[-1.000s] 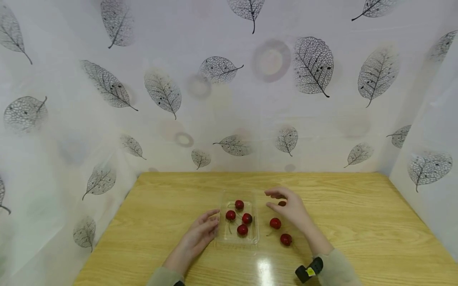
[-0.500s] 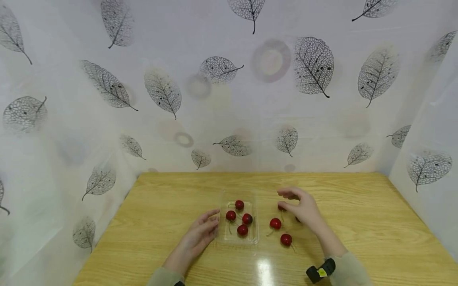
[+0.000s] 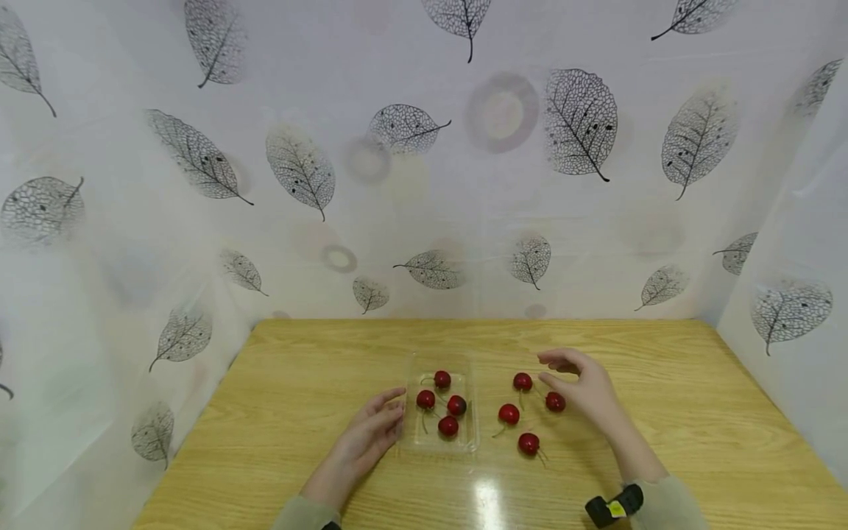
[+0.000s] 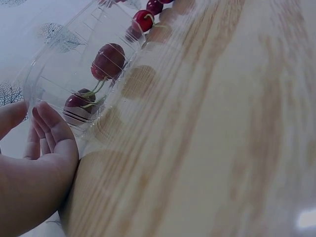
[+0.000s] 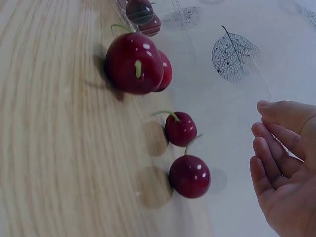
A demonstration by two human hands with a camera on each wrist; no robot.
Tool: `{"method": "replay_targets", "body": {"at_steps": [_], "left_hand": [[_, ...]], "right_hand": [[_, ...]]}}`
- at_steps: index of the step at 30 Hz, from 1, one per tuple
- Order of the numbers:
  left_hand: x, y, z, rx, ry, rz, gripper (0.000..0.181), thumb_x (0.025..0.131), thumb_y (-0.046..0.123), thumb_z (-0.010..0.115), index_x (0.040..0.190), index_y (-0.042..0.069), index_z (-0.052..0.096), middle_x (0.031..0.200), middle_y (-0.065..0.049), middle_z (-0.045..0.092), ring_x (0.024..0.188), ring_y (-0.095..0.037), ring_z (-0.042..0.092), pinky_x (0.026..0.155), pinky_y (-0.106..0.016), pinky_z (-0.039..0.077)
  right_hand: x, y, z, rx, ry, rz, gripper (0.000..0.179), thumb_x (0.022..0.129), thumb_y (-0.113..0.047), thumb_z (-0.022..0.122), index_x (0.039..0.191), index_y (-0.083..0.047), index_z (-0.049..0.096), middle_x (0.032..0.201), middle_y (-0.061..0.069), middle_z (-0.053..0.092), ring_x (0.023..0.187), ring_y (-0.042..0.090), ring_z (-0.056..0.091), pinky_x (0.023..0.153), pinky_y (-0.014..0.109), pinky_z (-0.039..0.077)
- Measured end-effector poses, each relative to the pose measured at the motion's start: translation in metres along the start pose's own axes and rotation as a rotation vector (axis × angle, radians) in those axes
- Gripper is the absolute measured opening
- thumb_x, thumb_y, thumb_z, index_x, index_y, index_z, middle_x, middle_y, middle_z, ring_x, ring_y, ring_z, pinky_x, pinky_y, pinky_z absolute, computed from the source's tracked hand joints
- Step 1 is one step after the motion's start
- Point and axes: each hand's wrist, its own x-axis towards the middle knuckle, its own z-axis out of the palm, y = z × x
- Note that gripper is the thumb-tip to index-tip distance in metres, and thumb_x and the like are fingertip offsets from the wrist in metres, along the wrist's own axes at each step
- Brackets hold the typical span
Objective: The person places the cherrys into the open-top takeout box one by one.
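A clear plastic box (image 3: 437, 444) stands on the table with several dark red stemmed cherries (image 3: 447, 426) inside. My left hand (image 3: 372, 434) rests at the box's left side, its relaxed fingers at the wall. In the left wrist view, thumb and fingertips come close to the box's corner. To the right of the box lie several loose cherries (image 3: 509, 414), spaced apart on the wood. My right hand (image 3: 589, 386) hovers just above and right of the rightmost cherry (image 3: 555, 401), holding nothing. The right wrist view shows its fingers loosely bent, apart from the cherries (image 5: 189, 176).
The pale wooden table (image 3: 318, 361) runs back to a white leaf-printed sheet (image 3: 464, 184), which also covers both sides. A bright light reflection lies on the wood in front of the box. A black strap (image 3: 615, 506) sits around the right wrist.
My right hand has moved to the right, away from the box, uncovering two cherries that it had hidden. My left hand, the box and the cherries in it stay where they were.
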Motion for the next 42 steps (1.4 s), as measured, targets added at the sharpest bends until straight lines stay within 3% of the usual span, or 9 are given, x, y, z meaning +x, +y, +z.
{"method": "replay_targets", "body": {"at_steps": [7,18,26,42], "left_hand": [[0.0,0.0,0.0,0.002,0.012,-0.003,0.05,0.108,0.0,0.053,0.155,0.002,0.039,0.113,0.005,0.057,0.101,-0.002,0.06,0.09,-0.015,0.053],[-0.002,0.001,0.001,0.0,0.006,0.001,0.045,0.108,0.001,0.053,0.153,0.004,0.044,0.114,0.005,0.058,0.102,-0.002,0.06,0.091,-0.016,0.053],[-0.001,-0.001,0.002,-0.025,0.005,0.002,0.04,0.107,0.0,0.055,0.146,0.008,0.051,0.113,0.005,0.059,0.101,-0.003,0.06,0.091,-0.016,0.053],[0.0,0.0,0.003,-0.018,0.025,-0.013,0.042,0.108,-0.001,0.052,0.149,0.007,0.049,0.114,0.005,0.057,0.101,-0.003,0.059,0.091,-0.016,0.053]], "right_hand": [[-0.006,0.013,-0.006,-0.037,0.007,0.056,0.03,0.095,-0.01,0.08,0.123,-0.004,0.074,0.12,0.014,0.076,0.099,-0.005,0.061,0.092,0.017,0.055],[-0.012,0.026,-0.008,-0.025,0.016,0.053,0.028,0.095,-0.009,0.08,0.121,-0.001,0.075,0.117,0.018,0.076,0.095,-0.009,0.059,0.088,0.008,0.051],[-0.02,0.035,-0.009,-0.005,-0.052,0.13,0.032,0.095,-0.011,0.08,0.125,0.0,0.073,0.121,0.018,0.075,0.096,-0.01,0.058,0.088,0.012,0.054],[-0.026,0.05,-0.005,0.035,-0.102,0.172,0.039,0.096,-0.014,0.08,0.13,0.001,0.07,0.122,0.02,0.073,0.096,-0.008,0.062,0.086,0.017,0.057]]}}
